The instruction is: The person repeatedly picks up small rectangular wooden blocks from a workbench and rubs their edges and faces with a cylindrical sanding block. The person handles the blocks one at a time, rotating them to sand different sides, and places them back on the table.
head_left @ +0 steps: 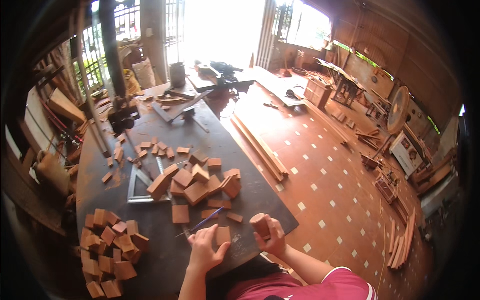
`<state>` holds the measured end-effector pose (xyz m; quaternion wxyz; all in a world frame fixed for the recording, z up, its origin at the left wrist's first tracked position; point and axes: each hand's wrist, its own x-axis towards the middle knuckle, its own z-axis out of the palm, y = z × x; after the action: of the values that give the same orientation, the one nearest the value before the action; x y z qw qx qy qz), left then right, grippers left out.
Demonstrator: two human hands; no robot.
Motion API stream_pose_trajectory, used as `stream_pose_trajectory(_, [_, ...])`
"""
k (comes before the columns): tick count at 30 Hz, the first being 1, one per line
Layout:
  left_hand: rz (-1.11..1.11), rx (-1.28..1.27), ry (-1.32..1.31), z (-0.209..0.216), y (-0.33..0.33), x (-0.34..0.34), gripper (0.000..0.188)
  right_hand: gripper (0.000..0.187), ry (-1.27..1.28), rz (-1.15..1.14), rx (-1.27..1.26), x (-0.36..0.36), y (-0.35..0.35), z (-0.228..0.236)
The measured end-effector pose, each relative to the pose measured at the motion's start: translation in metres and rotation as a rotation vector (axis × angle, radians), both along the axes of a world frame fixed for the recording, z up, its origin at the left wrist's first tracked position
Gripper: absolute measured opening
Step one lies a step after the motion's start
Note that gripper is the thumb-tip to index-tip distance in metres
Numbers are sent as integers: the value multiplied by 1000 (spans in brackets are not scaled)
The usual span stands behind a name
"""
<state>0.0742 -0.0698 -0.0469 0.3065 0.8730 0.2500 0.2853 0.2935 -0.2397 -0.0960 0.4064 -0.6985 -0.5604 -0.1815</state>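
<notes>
My left hand [204,248] is at the near edge of the dark worktable. Its thumb and forefinger close around a small flat wooden block [223,235]. In my right hand [273,239] is a short round wooden cylinder [260,226], tilted, its pale end facing up. Just beyond the left hand, a blue pen [207,218] lies slantwise on the table, with small wooden pieces [234,217] close by. Farther off is a loose heap of wooden blocks [196,192], partly covering a metal set square [134,189].
A second pile of wooden blocks [106,250] sits at the near left. A band saw blade guide [122,117] rises from the table's left side. Long boards [260,150] lie on the tiled floor [325,200] to the right. A wooden angle jig [177,110] stands at the far end.
</notes>
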Motion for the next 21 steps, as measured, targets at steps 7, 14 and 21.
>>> stream_pose_trajectory(7, [92, 92, 2, -11, 0, 10, 82, 82, 88, 47, 27, 5, 1, 7])
stream_pose_trajectory(14, [-27, 117, 57, 5, 5, 16, 101, 86, 89, 51, 8, 11, -2, 6])
stream_pose_trajectory(21, [-222, 1, 52, 4, 17, 12, 94, 82, 67, 124, 43, 10, 1, 4])
